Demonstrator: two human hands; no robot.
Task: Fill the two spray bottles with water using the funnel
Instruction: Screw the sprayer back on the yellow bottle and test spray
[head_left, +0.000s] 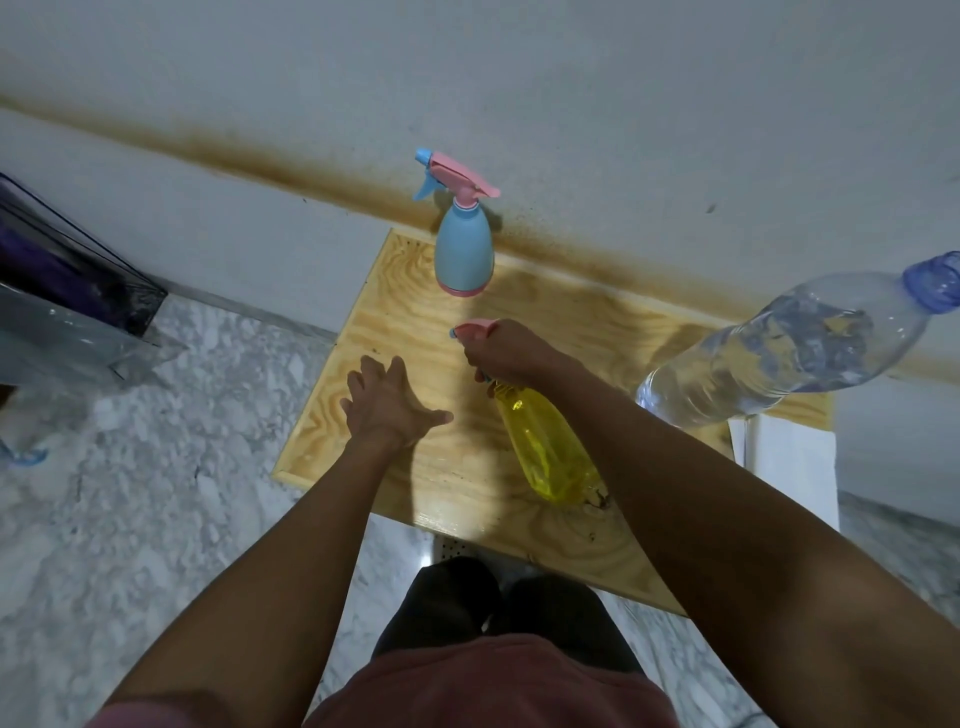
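Yellow spray bottle (545, 441) sits front-centre on wooden table (571, 322). R hand (506, 353) grips its pink spray head (475, 328); L hand (387, 405) hovers beside it, fingers spread, holding nothing. Best approach: L steadies the body while R unscrews the head. Blue spray bottle (464, 249) at back is no. 2. Funnel not in view.

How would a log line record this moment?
right hand: grips yellow spray bottle head | left hand: open over table | blue spray bottle: upright, untouched

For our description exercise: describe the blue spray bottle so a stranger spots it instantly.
Find the wooden board against the wall. At its far edge stands the blue spray bottle, untouched. Unlike the gripped yellow bottle, it is opaque, pink-based.
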